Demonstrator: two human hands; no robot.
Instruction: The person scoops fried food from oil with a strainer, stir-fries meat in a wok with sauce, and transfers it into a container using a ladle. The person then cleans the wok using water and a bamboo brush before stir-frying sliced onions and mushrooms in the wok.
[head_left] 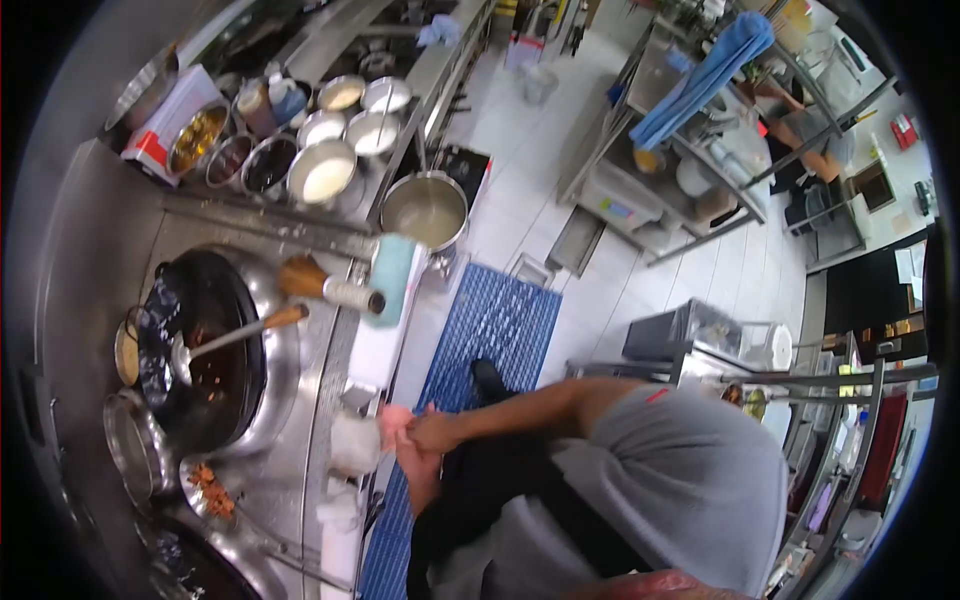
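Note:
Both my hands are together in front of my body at the counter's edge. My right hand (434,434) is closed on a bunched pink cloth (395,424). Just below it in the view, my left hand (416,466) grips the same cloth; its fingers are partly hidden. A white tub (355,446) stands right beside the cloth. Farther in, a ladle (238,338) with a wooden handle rests in a large dark wok (225,395). A wooden-handled tool with a pale wrapped grip (352,295) lies near a folded teal cloth (394,275).
A deep metal pot (425,208) and several sauce bowls (327,175) stand along the counter. A strainer holds browned food pieces (212,492) near the wok. A blue mat (495,325) covers the floor. Another person's arm (818,160) shows at the far worktable.

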